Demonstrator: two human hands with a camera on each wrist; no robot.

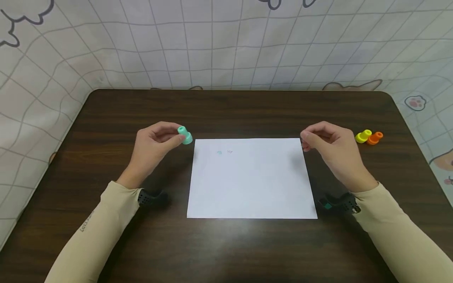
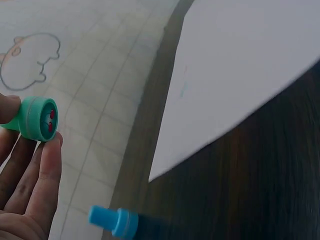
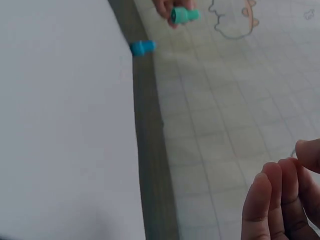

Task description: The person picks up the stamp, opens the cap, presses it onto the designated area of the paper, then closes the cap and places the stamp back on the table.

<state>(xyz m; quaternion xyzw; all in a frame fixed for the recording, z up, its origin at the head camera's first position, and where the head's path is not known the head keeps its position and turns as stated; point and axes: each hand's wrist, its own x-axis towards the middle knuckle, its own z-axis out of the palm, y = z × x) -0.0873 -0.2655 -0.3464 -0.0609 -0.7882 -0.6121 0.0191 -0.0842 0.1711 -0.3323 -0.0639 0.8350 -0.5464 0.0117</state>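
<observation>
In the head view my left hand (image 1: 155,147) pinches a mint-green toy stamp (image 1: 185,135) between thumb and fingers, just off the paper's far left corner. The left wrist view shows the round stamp face (image 2: 49,120) with red shapes in it. My right hand (image 1: 334,151) is at the paper's far right corner, fingers loosely bent, nothing in them. White paper (image 1: 251,184) lies flat and bears two small faint marks (image 1: 224,152) at its upper left. A blue stamp (image 2: 115,221) stands on the table near the paper; the left hand hides it in the head view.
Beyond the right hand, a yellow stamp (image 1: 363,136) and an orange stamp (image 1: 375,138) stand side by side on the dark wooden table (image 1: 226,251). Grid-patterned cloth (image 1: 226,47) with cartoon drawings surrounds the table's back and sides. Both wrists wear dark straps.
</observation>
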